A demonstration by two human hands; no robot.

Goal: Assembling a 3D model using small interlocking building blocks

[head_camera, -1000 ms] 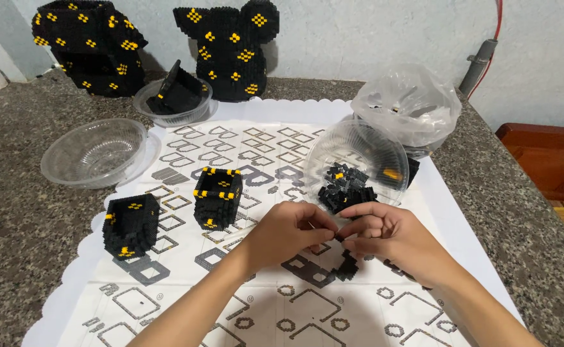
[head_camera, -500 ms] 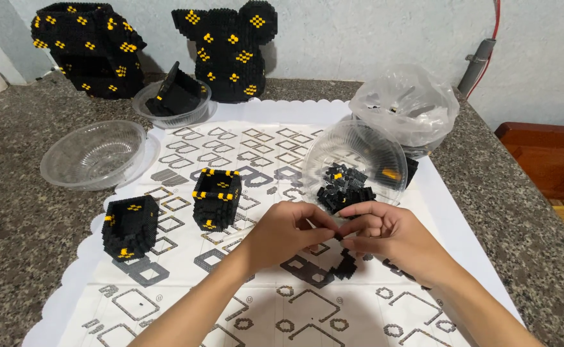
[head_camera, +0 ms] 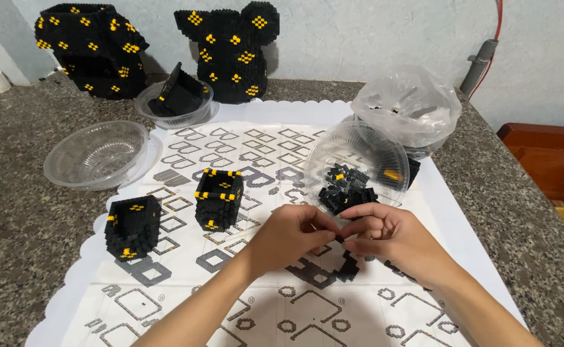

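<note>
The left hand [head_camera: 293, 236] and right hand [head_camera: 388, 236] meet fingertip to fingertip just above the printed paper mat [head_camera: 256, 148], near its middle. Both are pinched nearly closed around a tiny black brick piece [head_camera: 340, 239], mostly hidden between them. Just beyond stands a tilted clear bowl of black bricks [head_camera: 352, 170]. To the left stand two black-and-yellow brick boxes [head_camera: 218, 199]; an empty clear bowl [head_camera: 96, 154] lies farther left.
</note>
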